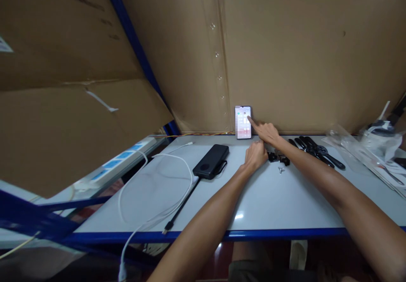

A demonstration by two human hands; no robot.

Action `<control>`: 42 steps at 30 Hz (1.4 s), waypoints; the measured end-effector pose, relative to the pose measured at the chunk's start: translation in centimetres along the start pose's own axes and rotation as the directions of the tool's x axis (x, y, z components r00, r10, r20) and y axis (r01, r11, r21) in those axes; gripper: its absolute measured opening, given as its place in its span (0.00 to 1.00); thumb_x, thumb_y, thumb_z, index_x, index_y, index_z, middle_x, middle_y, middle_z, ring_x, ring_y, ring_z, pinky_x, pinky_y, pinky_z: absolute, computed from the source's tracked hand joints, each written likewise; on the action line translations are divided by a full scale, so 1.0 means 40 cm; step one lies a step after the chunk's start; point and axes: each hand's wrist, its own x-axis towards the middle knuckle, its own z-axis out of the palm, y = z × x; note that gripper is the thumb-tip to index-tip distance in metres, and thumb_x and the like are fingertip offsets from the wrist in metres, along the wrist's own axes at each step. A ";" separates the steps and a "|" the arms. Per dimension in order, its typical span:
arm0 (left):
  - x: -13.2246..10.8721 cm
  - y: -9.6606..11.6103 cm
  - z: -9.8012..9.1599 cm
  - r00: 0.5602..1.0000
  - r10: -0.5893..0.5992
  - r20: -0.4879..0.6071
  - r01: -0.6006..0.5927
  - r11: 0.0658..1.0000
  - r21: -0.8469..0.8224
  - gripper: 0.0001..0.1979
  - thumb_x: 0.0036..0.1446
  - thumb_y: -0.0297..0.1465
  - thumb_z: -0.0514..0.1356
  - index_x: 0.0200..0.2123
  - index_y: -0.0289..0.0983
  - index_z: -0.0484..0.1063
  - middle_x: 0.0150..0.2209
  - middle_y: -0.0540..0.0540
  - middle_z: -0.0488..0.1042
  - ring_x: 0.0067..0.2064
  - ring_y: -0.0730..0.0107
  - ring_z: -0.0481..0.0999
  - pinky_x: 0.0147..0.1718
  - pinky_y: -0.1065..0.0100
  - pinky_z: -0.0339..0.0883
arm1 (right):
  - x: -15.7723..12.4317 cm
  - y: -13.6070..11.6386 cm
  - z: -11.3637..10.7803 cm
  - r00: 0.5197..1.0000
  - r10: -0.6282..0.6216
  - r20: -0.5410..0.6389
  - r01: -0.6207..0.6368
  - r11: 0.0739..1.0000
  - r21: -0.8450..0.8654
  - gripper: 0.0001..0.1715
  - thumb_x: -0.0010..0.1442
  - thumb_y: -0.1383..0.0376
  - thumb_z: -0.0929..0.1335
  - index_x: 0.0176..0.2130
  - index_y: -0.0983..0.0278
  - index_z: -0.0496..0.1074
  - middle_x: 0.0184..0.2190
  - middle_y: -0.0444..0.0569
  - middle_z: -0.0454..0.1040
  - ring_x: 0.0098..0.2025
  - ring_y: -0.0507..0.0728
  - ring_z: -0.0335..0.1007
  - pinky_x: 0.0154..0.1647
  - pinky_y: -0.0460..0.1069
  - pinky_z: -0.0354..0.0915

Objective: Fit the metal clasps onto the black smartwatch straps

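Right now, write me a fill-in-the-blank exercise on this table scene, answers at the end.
The right hand touches the lit phone, which leans upright against the ____ wall.
The left hand rests on the table, to the ____ of the power bank.
The looped cable beside the power bank is ____.
Missing: cardboard; right; white.

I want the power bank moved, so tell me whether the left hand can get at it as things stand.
Probably yes: the left hand rests just right of the power bank, with only bare table between them.
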 end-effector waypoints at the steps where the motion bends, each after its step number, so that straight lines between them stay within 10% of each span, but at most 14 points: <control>1: 0.000 0.000 -0.001 1.000 -0.001 0.001 0.001 1.000 -0.001 0.13 0.61 0.26 0.49 0.46 0.36 0.70 0.48 0.35 0.75 0.49 0.55 0.75 0.43 0.62 0.65 | 0.000 0.000 0.000 1.000 0.000 -0.002 0.000 1.000 -0.001 0.50 0.66 0.75 0.53 0.62 0.61 0.02 0.51 0.64 0.72 0.41 0.60 0.76 0.40 0.51 0.66; 42: -0.005 0.004 -0.007 1.000 -0.022 0.007 0.022 1.000 -0.017 0.15 0.62 0.27 0.49 0.48 0.37 0.70 0.49 0.35 0.75 0.50 0.55 0.75 0.44 0.61 0.66 | -0.004 -0.004 -0.010 1.000 0.002 0.024 -0.002 1.000 -0.025 0.48 0.67 0.75 0.51 0.63 0.62 0.04 0.54 0.67 0.71 0.44 0.61 0.76 0.41 0.52 0.66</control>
